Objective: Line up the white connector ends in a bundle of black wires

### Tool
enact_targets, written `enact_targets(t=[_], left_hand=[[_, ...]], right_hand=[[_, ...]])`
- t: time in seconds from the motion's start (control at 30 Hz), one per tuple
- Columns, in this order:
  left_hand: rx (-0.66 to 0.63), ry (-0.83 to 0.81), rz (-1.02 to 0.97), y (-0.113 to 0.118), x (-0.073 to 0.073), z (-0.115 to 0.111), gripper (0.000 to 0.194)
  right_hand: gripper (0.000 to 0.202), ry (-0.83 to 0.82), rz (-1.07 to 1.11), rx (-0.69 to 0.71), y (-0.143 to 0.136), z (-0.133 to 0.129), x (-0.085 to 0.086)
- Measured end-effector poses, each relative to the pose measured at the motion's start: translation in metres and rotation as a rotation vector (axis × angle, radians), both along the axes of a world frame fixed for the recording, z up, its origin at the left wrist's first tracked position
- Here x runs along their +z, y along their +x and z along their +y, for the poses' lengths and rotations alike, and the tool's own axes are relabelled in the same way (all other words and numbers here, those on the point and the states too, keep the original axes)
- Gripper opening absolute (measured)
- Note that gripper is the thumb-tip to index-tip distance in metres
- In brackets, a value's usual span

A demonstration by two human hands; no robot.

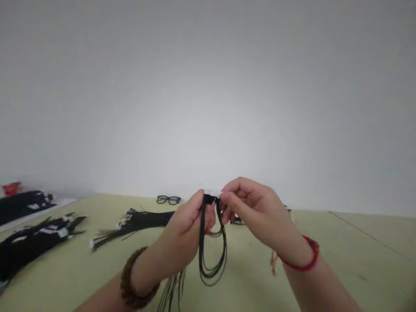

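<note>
- The left hand (pixel 188 227) is raised above the pale green table top (pixel 341 255), its thumb and fingers pinched on the upper end of a thin black looped wire harness (pixel 211 255); a brown beaded bracelet (pixel 131 286) sits on that wrist
- The right hand (pixel 256 212) meets it from the other side, fingertips closed on the small white plastic connector (pixel 212 193) at the harness top; a red cord bracelet (pixel 303 260) circles that wrist
- The harness hangs between the two hands, clear of the table, its strands drooping in a long narrow loop; further thin dark strands (pixel 172 288) trail down below the left wrist
- Behind the left hand a flat bundle of black wires with white ends (pixel 130 225) lies on the table, well apart from the hands; a pair of black-framed glasses (pixel 168 199) rests beyond it near the wall
- At the far left lie heaps of black wire bundles with white labels (pixel 35 240); behind them a dark pile (pixel 22 203) and a small red object (pixel 11 188), too blurred to tell more
- A plain grey-white wall (pixel 208 86) fills the upper view
</note>
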State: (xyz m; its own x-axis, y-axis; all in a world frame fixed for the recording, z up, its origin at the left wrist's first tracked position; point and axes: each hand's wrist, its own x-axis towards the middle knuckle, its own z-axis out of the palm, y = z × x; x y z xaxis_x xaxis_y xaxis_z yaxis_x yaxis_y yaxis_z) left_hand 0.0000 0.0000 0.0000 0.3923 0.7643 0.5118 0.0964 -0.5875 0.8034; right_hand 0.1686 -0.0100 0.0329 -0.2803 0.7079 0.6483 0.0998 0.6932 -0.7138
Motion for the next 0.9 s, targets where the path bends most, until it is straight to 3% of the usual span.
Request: enact_targets(t=[0.2, 0.4, 0.53, 0.77, 0.83, 0.9], left_hand=[[-0.022, 0.021, -0.043, 0.005, -0.002, 0.001, 0.025], [-0.063, -0.01, -0.034, 0.007, -0.002, -0.005, 0.024], [-0.088, -0.071, -0.036, 0.012, -0.002, -0.007, 0.024], [-0.214, -0.365, -0.086, 0.021, 0.001, -0.009, 0.028], [-0.279, -0.479, -0.121, 0.028, -0.009, -0.011, 0.033], [-0.317, -0.616, -0.208, 0.036, -0.029, -0.015, 0.039]], right_hand=[[0.015, 0.032, 0.002, -0.052, -0.002, -0.001, -0.001], [0.02, -0.045, -0.026, 0.01, 0.0, 0.002, 0.003], [0.02, -0.071, -0.038, -0.043, 0.001, 0.005, 0.003], [0.028, -0.106, -0.031, -0.093, 0.015, 0.012, 0.005], [0.035, -0.138, 0.013, -0.086, 0.024, 0.02, 0.005], [0.042, -0.191, 0.044, -0.083, 0.031, 0.033, -0.003]])
